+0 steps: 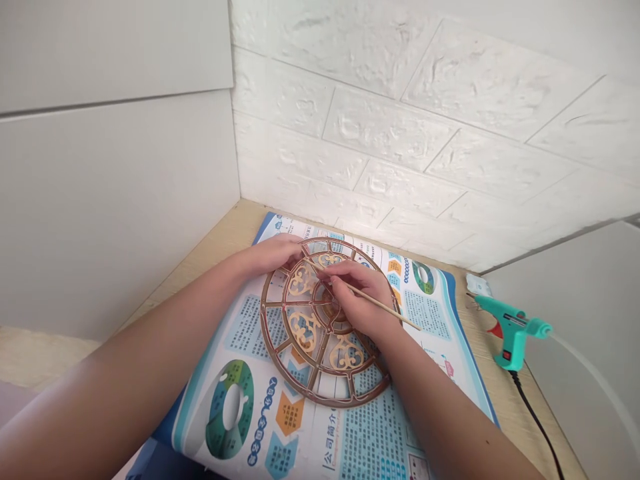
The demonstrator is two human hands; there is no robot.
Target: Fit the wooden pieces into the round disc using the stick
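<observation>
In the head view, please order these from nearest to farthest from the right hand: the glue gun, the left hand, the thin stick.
1. Thin stick: held in the right hand.
2. Left hand: to the left, at the edge of the round frame.
3. Glue gun: on the right.

My round brown openwork disc (321, 353), ringed, spoked and inset with pale gold scrollwork, lies flat on the printed sheet (350, 433), while the thin tan stick (385, 307) slants over it in my right grip (363, 297), one end reaching past the rim.
</observation>
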